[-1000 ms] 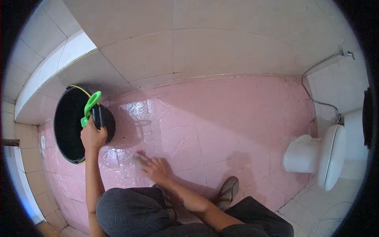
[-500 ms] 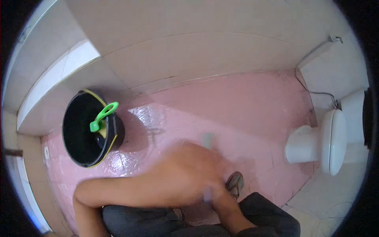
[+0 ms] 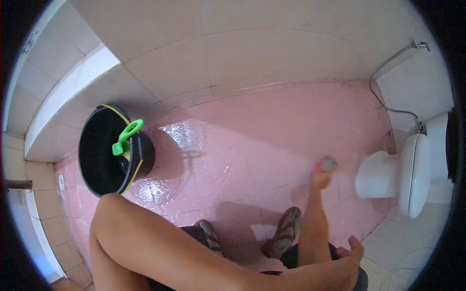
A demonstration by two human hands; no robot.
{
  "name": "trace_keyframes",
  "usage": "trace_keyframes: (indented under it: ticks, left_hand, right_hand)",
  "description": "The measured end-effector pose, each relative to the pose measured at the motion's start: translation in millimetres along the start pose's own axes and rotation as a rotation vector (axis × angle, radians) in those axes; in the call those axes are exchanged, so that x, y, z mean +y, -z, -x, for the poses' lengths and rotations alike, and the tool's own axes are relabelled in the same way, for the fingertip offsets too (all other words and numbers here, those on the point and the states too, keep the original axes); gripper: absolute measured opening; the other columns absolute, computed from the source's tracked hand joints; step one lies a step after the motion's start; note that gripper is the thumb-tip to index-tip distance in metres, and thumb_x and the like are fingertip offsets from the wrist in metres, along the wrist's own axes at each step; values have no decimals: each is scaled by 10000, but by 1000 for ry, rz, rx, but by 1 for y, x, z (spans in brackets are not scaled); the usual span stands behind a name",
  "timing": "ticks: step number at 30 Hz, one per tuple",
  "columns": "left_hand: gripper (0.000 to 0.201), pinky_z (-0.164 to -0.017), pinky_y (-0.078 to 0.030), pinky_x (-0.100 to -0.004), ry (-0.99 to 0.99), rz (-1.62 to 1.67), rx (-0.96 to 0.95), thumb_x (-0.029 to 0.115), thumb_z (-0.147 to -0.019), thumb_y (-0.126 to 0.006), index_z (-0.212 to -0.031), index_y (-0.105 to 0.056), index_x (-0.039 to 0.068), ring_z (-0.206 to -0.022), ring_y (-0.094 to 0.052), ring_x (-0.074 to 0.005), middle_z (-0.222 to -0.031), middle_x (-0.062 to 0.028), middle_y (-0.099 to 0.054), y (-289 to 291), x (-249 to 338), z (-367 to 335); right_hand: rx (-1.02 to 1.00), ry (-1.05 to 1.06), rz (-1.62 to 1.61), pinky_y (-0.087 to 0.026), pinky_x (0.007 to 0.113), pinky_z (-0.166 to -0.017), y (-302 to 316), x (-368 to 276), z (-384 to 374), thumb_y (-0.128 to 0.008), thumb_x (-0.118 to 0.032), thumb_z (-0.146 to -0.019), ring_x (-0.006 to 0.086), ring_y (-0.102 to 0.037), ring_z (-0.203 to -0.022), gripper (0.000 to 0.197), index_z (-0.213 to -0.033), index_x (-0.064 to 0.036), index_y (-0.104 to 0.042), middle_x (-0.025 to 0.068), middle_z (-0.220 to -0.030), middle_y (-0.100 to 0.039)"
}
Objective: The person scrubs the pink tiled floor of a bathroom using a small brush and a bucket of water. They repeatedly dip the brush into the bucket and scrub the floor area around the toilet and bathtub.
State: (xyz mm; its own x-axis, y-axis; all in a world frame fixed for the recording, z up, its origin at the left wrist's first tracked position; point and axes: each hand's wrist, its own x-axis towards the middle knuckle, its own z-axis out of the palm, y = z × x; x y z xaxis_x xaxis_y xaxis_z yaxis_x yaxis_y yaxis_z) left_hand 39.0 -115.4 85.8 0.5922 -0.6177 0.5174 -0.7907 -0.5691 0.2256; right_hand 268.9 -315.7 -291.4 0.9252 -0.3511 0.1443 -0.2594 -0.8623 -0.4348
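On the wet pink tiled floor (image 3: pixel 252 160), my right hand (image 3: pixel 322 178) is closed around a small pink and grey-green scrub brush (image 3: pixel 328 165). Motion blurs both the hand and the brush, which is at floor level, a little left of the white toilet's base. My left arm crosses in front of me from an elbow at the left. Its hand (image 3: pixel 352 257) lies over my right knee, beside my right forearm, holding nothing, with its fingers loosely apart.
A black bucket (image 3: pixel 145 157) with a yellow stripe stands at the left. A bright green handled tool (image 3: pixel 130 131) hangs on its rim. The white toilet (image 3: pixel 374 177) is at the right, with a hose (image 3: pixel 381 99) on the wall. My sandalled feet (image 3: pixel 286 228) are on the floor.
My right hand has moved right with the brush, from the middle of the floor toward the toilet. My left hand has moved down and right, from above the floor's middle to my right knee.
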Motion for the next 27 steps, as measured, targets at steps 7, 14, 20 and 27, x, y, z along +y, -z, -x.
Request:
trace_keyframes:
  ticks: [7,14,20,27]
  left_hand:
    - [372,-908,-422,-400,357,-186,-189,228,-775,-660,-1089,-614,34,-986,-554,-316,-1044,-138,-597,39,-52,79]
    - [611,-969,-378,-439,1440,-749,312,150,-737,-737,-1293,-497,71,-1120,-482,-334,-1245,-189,-482,8,-78,278]
    - [371,-626,-451,-317,1583,-774,659,177,-759,-770,-1039,-569,40,-629,-502,-213,-804,-90,-569,-13,-98,318]
    - [562,-750,-509,-329,1709,-577,765,246,-747,-801,-1190,-515,50,-840,-660,-243,-961,-144,-654,-4,-100,323]
  right_hand:
    - [-579,1439,-346,-493,494,-629,-16,-139,243,-652,-354,-784,278,-641,-691,585,-1329,-191,-515,127,-909,-682]
    - [-75,429,-318,-484,427,-764,-34,-86,13,-641,-305,-835,263,-626,-853,412,-1179,-88,-572,111,-973,-657]
    - [-255,243,-642,-512,392,-613,-65,-69,3,-567,-334,-913,234,-648,-830,509,-1336,-71,-459,94,-1074,-661]
    - [-857,1445,-331,-488,470,-688,-73,-209,286,-654,-251,-792,329,-616,-779,334,-1093,-108,-642,130,-829,-647]
